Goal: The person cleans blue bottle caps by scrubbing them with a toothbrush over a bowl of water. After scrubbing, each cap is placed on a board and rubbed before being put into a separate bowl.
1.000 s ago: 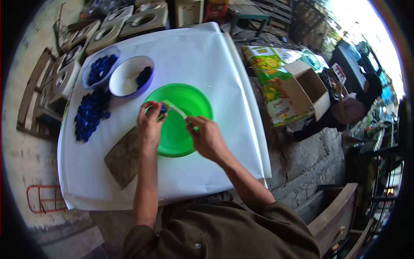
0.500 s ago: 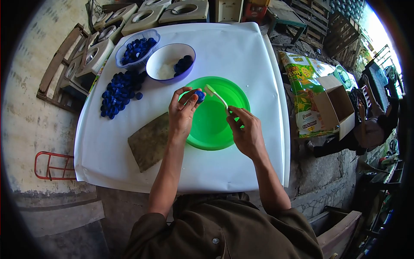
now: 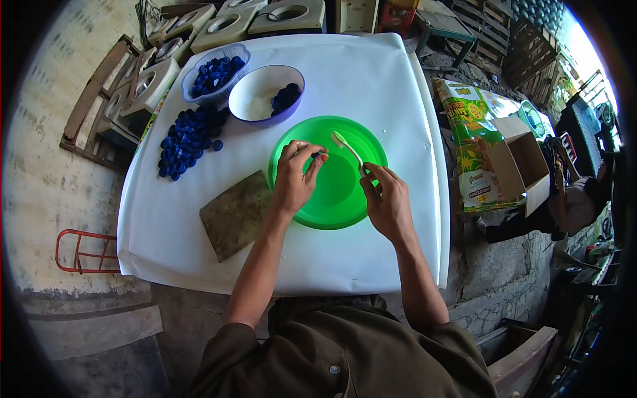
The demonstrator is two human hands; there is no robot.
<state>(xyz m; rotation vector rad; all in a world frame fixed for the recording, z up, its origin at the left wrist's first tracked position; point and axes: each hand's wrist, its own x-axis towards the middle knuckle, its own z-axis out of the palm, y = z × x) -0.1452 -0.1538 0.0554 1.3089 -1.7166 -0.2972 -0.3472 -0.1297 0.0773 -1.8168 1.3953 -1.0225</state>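
Observation:
My left hand (image 3: 295, 176) pinches a small blue bottle cap (image 3: 319, 154) over the green basin (image 3: 335, 199). My right hand (image 3: 387, 199) grips a white toothbrush (image 3: 346, 146) by its handle, the brush head pointing up and left, a little apart from the cap. Both hands hover above the basin, which sits in the middle of the white-covered table (image 3: 371, 79).
A heap of blue caps (image 3: 186, 139) lies at the table's left. Behind it are a clear basket of caps (image 3: 213, 73) and a white bowl (image 3: 262, 96) with a few caps. A flat grey-green slab (image 3: 235, 215) lies left of the basin. An open cardboard box (image 3: 521, 162) stands to the right.
The left hand has curled tighter around the cap, which now shows less. The toothbrush has shifted slightly right and away from the cap. The view moved from tilted to steady.

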